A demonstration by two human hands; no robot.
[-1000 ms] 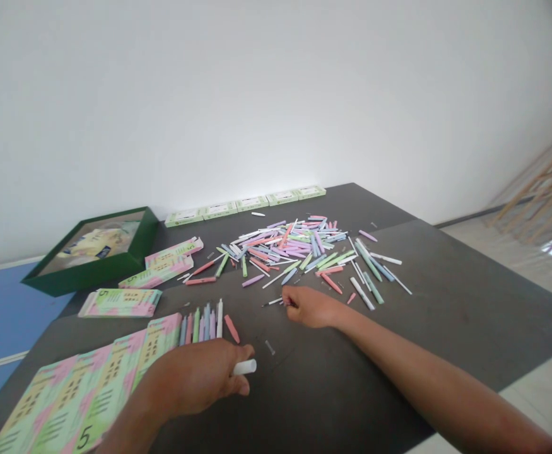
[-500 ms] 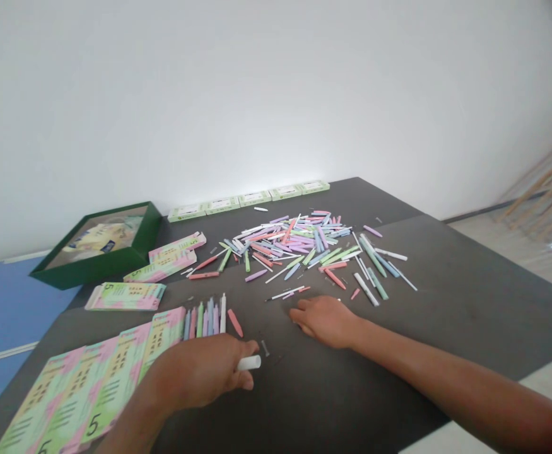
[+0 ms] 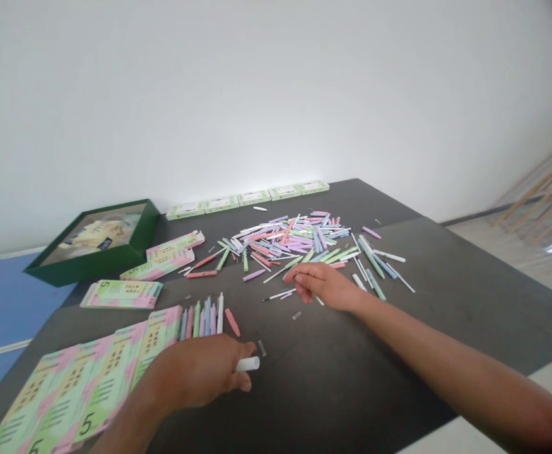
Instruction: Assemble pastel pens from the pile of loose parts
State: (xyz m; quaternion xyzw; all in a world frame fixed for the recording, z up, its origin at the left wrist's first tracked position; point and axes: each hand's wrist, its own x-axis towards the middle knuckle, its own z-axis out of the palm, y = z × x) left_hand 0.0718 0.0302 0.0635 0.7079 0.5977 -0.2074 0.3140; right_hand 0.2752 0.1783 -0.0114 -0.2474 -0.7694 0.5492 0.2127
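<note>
My left hand (image 3: 200,372) rests on the dark table (image 3: 469,302) near its front edge, closed round a white pen barrel (image 3: 248,364) whose end sticks out to the right. My right hand (image 3: 323,282) reaches out to the near edge of a heap of loose pastel pen parts (image 3: 299,246), fingers curled down onto them; what they grip is hidden. A neat row of assembled pens (image 3: 204,318) lies just beyond my left hand, with a pink cap (image 3: 231,321) beside it.
Flat green-and-pink cartons (image 3: 81,391) lie at the front left, more of the cartons (image 3: 122,294) further back. A dark green box (image 3: 93,243) sits at the back left. Small white-green boxes (image 3: 250,198) line the far edge. Wooden slats (image 3: 547,202) stand at the right.
My right hand has moved forward from the bare tabletop to the edge of the pen heap. My left hand has stayed put with the white barrel.
</note>
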